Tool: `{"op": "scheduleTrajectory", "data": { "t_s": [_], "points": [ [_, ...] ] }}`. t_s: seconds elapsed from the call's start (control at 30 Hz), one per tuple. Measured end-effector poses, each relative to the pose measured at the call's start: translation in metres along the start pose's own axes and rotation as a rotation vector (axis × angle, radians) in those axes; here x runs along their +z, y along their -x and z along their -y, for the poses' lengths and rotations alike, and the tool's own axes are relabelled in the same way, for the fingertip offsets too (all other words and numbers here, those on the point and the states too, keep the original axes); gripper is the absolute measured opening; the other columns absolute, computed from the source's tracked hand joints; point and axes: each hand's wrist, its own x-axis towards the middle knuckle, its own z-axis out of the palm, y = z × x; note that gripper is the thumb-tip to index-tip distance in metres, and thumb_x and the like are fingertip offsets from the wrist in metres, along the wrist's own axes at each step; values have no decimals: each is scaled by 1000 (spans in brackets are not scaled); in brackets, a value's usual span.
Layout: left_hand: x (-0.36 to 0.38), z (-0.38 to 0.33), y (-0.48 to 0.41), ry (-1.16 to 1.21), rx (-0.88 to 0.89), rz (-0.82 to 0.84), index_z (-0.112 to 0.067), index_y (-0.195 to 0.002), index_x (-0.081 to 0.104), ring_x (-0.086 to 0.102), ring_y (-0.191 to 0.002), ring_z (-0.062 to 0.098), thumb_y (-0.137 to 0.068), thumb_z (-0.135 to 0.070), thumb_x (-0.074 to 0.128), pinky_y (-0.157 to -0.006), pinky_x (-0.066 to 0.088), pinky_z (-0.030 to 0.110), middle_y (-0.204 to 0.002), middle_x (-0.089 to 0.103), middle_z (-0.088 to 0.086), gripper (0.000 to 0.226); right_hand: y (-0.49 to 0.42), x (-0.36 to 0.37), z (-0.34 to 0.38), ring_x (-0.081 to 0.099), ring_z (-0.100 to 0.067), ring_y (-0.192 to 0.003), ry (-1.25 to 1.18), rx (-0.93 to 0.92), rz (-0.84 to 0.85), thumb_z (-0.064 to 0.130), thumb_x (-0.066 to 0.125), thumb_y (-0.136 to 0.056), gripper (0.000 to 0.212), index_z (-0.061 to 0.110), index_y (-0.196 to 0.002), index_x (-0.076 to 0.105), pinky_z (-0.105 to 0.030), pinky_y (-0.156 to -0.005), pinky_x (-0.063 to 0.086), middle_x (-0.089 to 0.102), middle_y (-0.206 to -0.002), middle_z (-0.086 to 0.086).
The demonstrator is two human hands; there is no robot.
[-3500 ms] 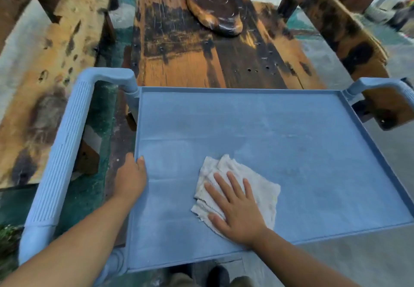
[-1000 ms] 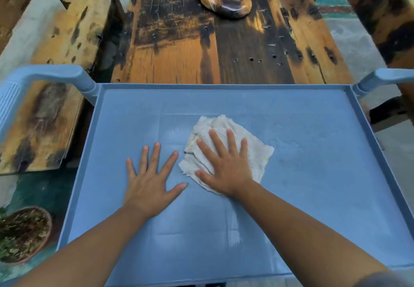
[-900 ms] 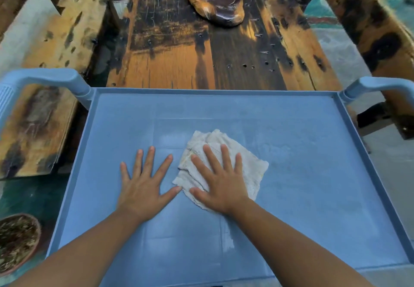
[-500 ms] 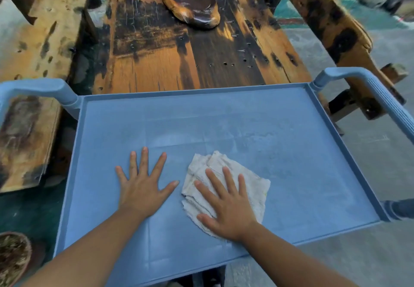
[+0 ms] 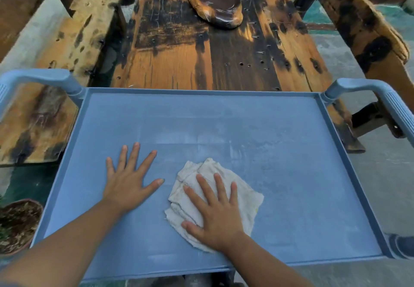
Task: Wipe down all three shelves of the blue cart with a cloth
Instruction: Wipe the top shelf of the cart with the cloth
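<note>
The right grip [image 5: 215,215] is laid flat on the cloth [image 5: 247,201], fingers straight and spread, the palm pressing it onto the top shelf [image 5: 291,163] of the blue cart [image 5: 380,94]; nothing is pinched. The left grip [image 5: 130,183] is set flat on the bare shelf just left of the right grip, fingers splayed and apart from the cloth, and is judged to be bracing the cart. The cloth lies beneath the right grip, its crumpled edges showing ahead of the fingertips and to the right. A pale dusty film is noted on the shelf ahead of and to the right of the right grip, reaching toward the far rim [image 5: 201,90]. The step in hand is judged to be the wiping of the top shelf; the two lower shelves are hidden from view. Even palm pressure is recommended, with overlapping strokes carried right into the raised rim and corners, the cloth being kept folded flat. The left grip should be shifted so that the patch beneath it is also covered.
</note>
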Motion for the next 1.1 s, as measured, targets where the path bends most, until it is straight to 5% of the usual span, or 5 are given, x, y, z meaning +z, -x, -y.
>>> {"op": "scheduleTrajectory", "data": {
  "t_s": [0.37, 0.67, 1.1],
  "points": [
    [-5, 0, -14, -7, -1, -2, -51, -152, 2, -7, -153, 28, -78, -87, 12, -115, 7, 66, -166, -7, -4, 83, -100, -20, -83, -14, -34, -153, -11, 67, 17, 87, 25, -81, 83, 55, -154, 2, -72, -113, -4, -5, -168, 12],
    [-10, 3, -21, -11, 26, -4, -40, -154, 22, 8, -152, 35, -81, -84, 13, -112, 14, 69, -167, 7, 3, 85, -218, -51, -146, -13, -34, -153, 22, 120, 28, 94, 16, -75, 86, 58, -151, -3, -72, -113, -3, -8, -167, 14],
    [-7, 23, -54, -29, -4, -13, -48, -153, 7, 1, -152, 34, -82, -83, 16, -112, 11, 69, -167, -1, 1, 80, -265, -60, -155, -10, -37, -153, 58, 88, 16, 89, 14, -79, 84, 53, -154, 1, -73, -114, -2, -2, -169, 11]
  ]
}}
